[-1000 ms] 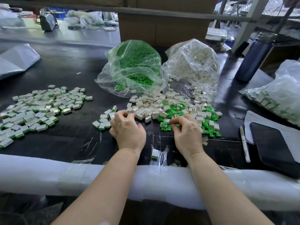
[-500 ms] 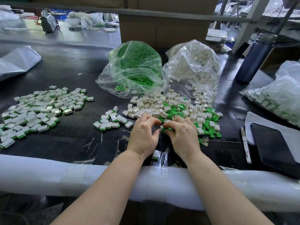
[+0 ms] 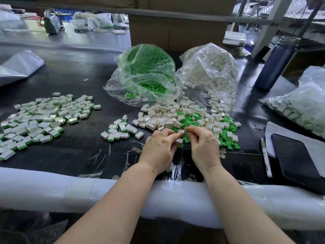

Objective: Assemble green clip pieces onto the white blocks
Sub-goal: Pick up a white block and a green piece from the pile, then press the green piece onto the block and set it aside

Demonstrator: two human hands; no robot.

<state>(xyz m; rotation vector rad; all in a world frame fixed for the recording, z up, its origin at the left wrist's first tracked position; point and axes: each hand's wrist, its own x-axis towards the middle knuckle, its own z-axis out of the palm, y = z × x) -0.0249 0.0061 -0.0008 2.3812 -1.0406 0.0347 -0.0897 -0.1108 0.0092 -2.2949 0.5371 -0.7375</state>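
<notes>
**Clip being pressed into block, both hands pinching**

Landmark: the loose mixed pile (image 3: 190, 118) of white blocks and green clips at table centre. Behind it, the bag of green clips (image 3: 146, 73) and, beside that, the bag of white blocks (image 3: 209, 71). Far left of the pile, the big spread of finished pieces (image 3: 42, 118); just left of it, a small finished cluster (image 3: 121, 131). Right of the pile, a dark tablet (image 3: 297, 155) on paper and a white pen (image 3: 266, 157); the pen's print is too small to read. No brands or labels legible anywhere.

At the pile's near edge, the left hand (image 3: 159, 148) and right hand (image 3: 204, 147) meet, fingertips pinched narrow around one white block (image 3: 180, 131); the clip is probably between the fingers but is hidden.

Handling judgement: parts look light, rigid and smooth, so easy to fumble. Best held by the block's flat sides, open slot facing the clip, clip pushed in by its back end.
</notes>
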